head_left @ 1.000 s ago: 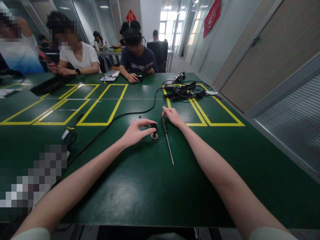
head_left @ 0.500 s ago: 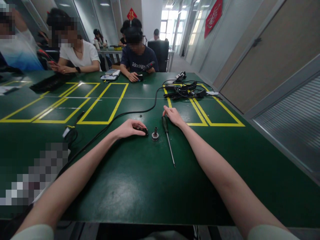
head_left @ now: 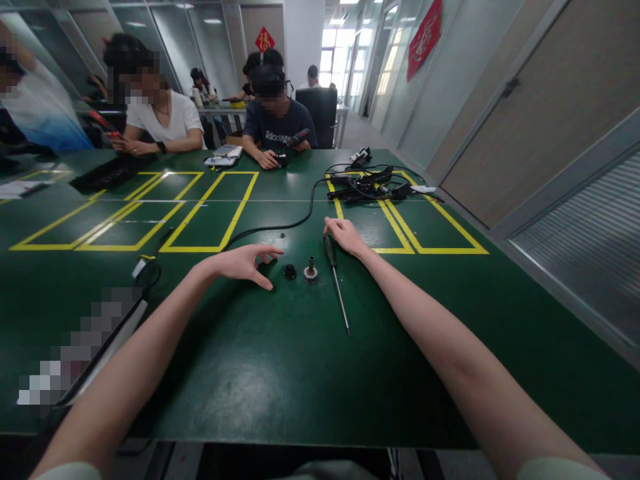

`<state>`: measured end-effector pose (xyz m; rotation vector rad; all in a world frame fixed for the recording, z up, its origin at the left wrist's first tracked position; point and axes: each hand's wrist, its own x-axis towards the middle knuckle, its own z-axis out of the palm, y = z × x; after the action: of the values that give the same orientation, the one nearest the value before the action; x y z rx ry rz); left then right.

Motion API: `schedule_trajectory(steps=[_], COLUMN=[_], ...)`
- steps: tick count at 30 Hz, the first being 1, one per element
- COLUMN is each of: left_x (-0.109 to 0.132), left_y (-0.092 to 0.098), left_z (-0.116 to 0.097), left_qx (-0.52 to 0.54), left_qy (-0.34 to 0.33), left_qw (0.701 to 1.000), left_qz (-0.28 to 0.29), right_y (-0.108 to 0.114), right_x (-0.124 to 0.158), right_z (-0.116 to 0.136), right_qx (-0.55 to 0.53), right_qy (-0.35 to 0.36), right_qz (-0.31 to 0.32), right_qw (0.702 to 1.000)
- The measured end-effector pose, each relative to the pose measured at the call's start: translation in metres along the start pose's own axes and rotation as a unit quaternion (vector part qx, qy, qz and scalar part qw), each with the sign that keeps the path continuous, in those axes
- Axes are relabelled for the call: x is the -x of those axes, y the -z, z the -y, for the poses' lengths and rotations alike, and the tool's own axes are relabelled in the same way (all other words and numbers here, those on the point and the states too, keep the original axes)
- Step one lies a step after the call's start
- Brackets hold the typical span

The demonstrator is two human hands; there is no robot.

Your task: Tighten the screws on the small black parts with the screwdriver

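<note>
My left hand (head_left: 245,263) is open, thumb and fingers spread, just left of a small round black part (head_left: 290,271) on the green table (head_left: 240,393). Right beside that part stands a metal piece (head_left: 311,272) with a round base and an upright dark stem. My right hand (head_left: 345,235) has its fingers closed at the handle end of a screwdriver (head_left: 336,270). The screwdriver's shaft points back toward me. What the fingertips do under the hand is partly hidden.
A black cable (head_left: 280,225) crosses the table behind my left hand. Tangled cables and black parts (head_left: 370,183) lie at the far right. Yellow tape (head_left: 240,207) marks rectangles. A tied cord (head_left: 145,270) lies at left. People (head_left: 277,123) sit across the table.
My left hand has let go of the black part and drawn back to the left, its fingers opening. The part now stands beside the metal piece. My right hand is almost still.
</note>
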<state>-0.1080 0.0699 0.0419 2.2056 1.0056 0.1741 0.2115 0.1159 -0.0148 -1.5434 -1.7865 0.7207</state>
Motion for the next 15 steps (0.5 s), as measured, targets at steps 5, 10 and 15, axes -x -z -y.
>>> schedule_trajectory(steps=[5, 10, 15], left_x=[-0.001, -0.002, -0.008], left_y=[-0.023, -0.036, -0.047], left_z=[-0.015, -0.02, -0.022], left_qx=[-0.056, -0.069, -0.064], left_qy=[-0.017, -0.029, -0.039], left_qw=[0.997, 0.995, 0.994], left_qz=[-0.051, -0.068, -0.084], right_y=[0.009, 0.04, 0.068], right_x=[0.028, 0.103, 0.165], right_z=[-0.001, -0.014, -0.023], right_qx=[0.045, 0.113, 0.172], right_qy=[0.023, 0.053, 0.082], right_qz=[-0.026, -0.019, -0.02], right_qw=[0.998, 0.992, 0.982])
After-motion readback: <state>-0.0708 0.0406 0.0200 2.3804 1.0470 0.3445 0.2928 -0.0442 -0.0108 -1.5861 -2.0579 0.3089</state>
